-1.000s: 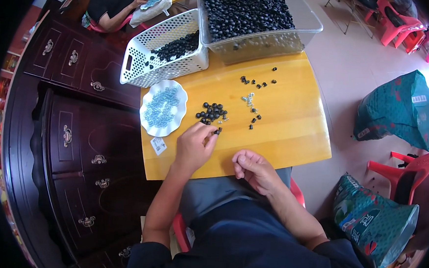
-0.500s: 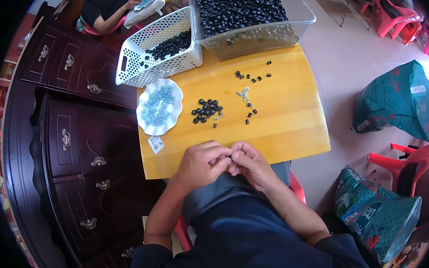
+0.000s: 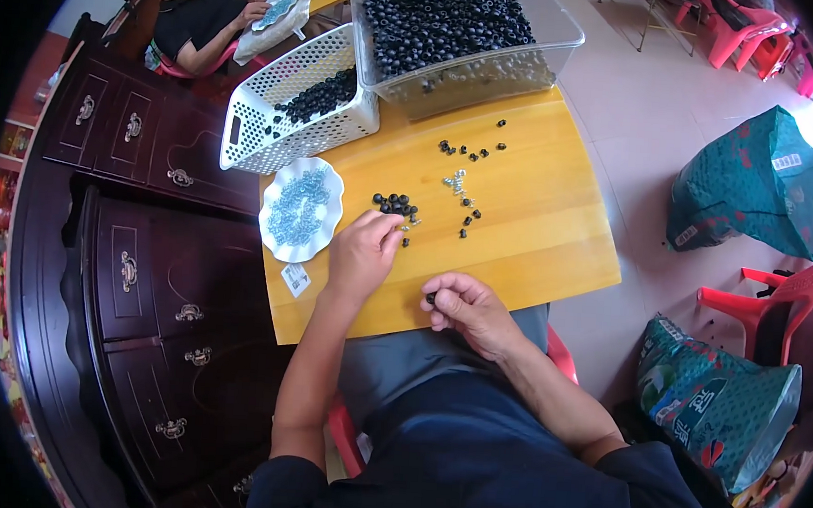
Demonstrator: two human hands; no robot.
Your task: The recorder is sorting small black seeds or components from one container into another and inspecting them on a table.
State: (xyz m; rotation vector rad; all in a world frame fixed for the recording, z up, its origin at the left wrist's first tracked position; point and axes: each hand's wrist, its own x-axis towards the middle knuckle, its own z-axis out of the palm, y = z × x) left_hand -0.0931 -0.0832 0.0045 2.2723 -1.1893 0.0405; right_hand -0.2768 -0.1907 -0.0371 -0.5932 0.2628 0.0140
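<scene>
My left hand (image 3: 363,253) reaches onto the yellow table, its fingertips bent together at the near edge of a small pile of round black beads (image 3: 397,203). Whatever sits between those fingertips is hidden. Over the table's front edge, my right hand (image 3: 470,312) pinches a small black bead-like part (image 3: 431,298) between thumb and fingers. Tiny silvery pieces (image 3: 457,181) lie loose right of the pile. Small black pieces (image 3: 464,233) are scattered near them. A white scalloped plate (image 3: 268,236) at the left carries many clear bluish pieces (image 3: 300,206).
At the table's back stand a white perforated basket (image 3: 250,156) and a clear bin (image 3: 491,87), both holding black parts. A paper label (image 3: 295,280) lies below the plate. Dark drawers (image 3: 136,265) flank the left. Green bags (image 3: 745,191) rest on the right floor. Another person (image 3: 197,22) sits far left.
My hands have parted. The left has moved up and left to the bead pile, while the right stays near the table edge with the black part now showing in its fingers.
</scene>
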